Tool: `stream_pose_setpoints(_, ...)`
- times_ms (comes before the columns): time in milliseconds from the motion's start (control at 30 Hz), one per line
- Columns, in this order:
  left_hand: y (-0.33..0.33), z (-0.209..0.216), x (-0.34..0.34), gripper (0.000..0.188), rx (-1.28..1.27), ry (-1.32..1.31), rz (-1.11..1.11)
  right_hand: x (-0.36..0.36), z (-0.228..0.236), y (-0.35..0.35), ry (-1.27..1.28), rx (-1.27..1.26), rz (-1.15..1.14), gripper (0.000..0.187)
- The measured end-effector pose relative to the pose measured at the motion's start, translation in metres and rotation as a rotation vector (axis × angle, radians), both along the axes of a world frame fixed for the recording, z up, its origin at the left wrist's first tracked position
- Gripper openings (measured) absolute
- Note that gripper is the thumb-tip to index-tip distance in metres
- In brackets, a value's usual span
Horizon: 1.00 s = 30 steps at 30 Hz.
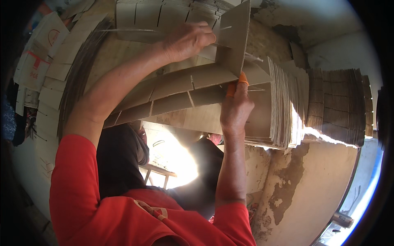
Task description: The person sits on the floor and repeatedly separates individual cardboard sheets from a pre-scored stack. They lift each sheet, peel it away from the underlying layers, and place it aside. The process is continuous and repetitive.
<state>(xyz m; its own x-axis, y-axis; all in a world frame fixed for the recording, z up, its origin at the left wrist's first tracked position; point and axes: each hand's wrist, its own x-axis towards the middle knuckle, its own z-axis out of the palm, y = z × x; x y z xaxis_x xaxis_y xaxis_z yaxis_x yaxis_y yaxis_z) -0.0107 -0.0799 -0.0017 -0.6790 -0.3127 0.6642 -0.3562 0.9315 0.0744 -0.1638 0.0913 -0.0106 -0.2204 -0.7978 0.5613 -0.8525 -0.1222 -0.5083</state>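
My left hand (pixel 191 41) is closed on the far side of the work, on what looks like a slotted cardboard strip seen almost edge-on; its fingertips are hidden. Orange covers sit on fingers of my right hand (pixel 237 104), which pinches the near side of a cardboard divider at its right end. Long slotted strips (pixel 172 84) of the divider run side by side down to the left. A cardboard crosspiece (pixel 236 37) stands upright across them, between my two hands.
Stacked cardboard sheets (pixel 283 106) stand right of my right hand, with darker slotted stacks (pixel 338 102) beyond. Another slotted stack (pixel 164 14) lies at the back. More cardboard sheets (pixel 76 53) and a printed carton (pixel 41 49) are at left. My legs are below the work surface.
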Motion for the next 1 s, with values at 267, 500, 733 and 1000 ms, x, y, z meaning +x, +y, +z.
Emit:
stream_pose_setpoints(267, 0.042, 0.009, 0.005, 0.013, 0.146, 0.093, -0.111, -0.001, -0.016, -0.002, 0.114, 0.233, -0.072, 0.044)
stream_pose_setpoints(500, 0.016, 0.074, 0.013, 0.039, 0.761, 0.006, 0.213, -0.004, -0.014, 0.002, 0.147, -0.04, -0.09, 0.041)
stream_pose_setpoints(733, -0.087, 0.001, -0.005, 0.057, 0.178, -0.309, 0.474, -0.003, -0.008, 0.002, 0.099, -0.04, -0.036, 0.042)
stream_pose_setpoints(1000, -0.123, -0.059, -0.004, 0.036, -0.055, -0.207, 0.447, -0.003, -0.008, -0.001, 0.08, -0.115, 0.007, 0.051)
